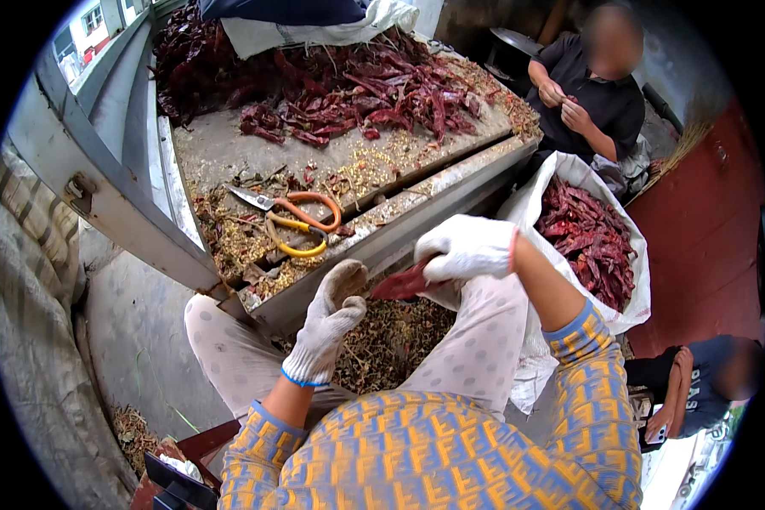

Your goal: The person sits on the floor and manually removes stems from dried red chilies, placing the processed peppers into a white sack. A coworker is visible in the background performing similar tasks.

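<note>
My right hand (462, 250), in a white knit glove, grips a dried red chili pepper (403, 284) whose tip points left. Close by on the left, my gloved left hand (331, 319) is held with thumb and fingers apart and nothing between them. Past the hands, a pair of scissors (287, 213) with one orange and one yellow handle lies on the debris-strewn tabletop. A heap of dried red chilies (370, 95) covers the far part of that surface. Beside my right arm stands a white woven sack (639, 255), its mouth spread around many dried chilies (583, 239).
A grey metal post (121, 197) slants along the left side to the table's near corner. Stems and scraps (382, 350) lie between my knees. One person (586, 108) sits beyond the sack, fingers on a small piece; another person (695, 382) is at the lower right with a phone.
</note>
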The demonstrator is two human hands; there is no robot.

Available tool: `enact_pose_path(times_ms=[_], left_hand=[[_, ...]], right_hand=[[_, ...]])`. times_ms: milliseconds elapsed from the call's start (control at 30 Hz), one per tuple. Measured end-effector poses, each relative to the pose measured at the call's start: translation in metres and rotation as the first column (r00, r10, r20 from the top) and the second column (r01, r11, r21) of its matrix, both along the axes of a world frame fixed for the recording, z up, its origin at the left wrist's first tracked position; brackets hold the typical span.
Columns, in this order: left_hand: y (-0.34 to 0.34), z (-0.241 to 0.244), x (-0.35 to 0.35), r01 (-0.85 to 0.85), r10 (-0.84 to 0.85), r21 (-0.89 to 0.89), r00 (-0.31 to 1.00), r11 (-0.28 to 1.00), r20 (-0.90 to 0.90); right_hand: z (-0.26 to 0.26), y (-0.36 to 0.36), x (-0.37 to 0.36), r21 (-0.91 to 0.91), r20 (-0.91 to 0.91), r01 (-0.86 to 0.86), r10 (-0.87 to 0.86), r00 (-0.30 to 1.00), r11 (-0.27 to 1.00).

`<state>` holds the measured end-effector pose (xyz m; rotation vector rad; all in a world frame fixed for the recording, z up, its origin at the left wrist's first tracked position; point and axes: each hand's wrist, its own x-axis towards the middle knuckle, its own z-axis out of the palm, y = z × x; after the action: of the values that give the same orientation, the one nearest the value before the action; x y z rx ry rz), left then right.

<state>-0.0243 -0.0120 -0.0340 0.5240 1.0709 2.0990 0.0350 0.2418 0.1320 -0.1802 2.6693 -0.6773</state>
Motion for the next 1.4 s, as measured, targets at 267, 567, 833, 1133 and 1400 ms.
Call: enact_pose_path(times_ms=[267,567,833,1133,1400], left_hand=[[0.009,0.014,0.020,0.114,-0.112,-0.149,0.993,0.982,0.024],[0.006,0.006,0.014,0.066,-0.055,-0.080,0.989,0.995,0.138],[0.001,0.016,0.007,0.113,-0.118,0.040,0.971,0.993,0.208],[-0.004,0.011,0.006,0.251,-0.253,0.036,0.952,0.967,0.175],[-0.010,0.032,0.006,0.227,-0.224,-0.142,0.974,0.963,0.035]], right_hand=[[-0.033,-0.070,-0.010,-0.337,0.086,0.265,-0.250,0.964,0.903],[-0.068,-0.067,0.007,-0.475,-0.436,-0.042,-0.193,0.879,0.879],[-0.073,-0.074,-0.001,-0.194,-0.640,-0.183,0.017,0.768,0.964],[-0.075,-0.078,0.001,-0.149,-0.634,-0.189,0.053,0.772,0.971],[-0.078,-0.087,0.013,-0.650,-0.072,0.265,-0.405,0.911,0.712]])
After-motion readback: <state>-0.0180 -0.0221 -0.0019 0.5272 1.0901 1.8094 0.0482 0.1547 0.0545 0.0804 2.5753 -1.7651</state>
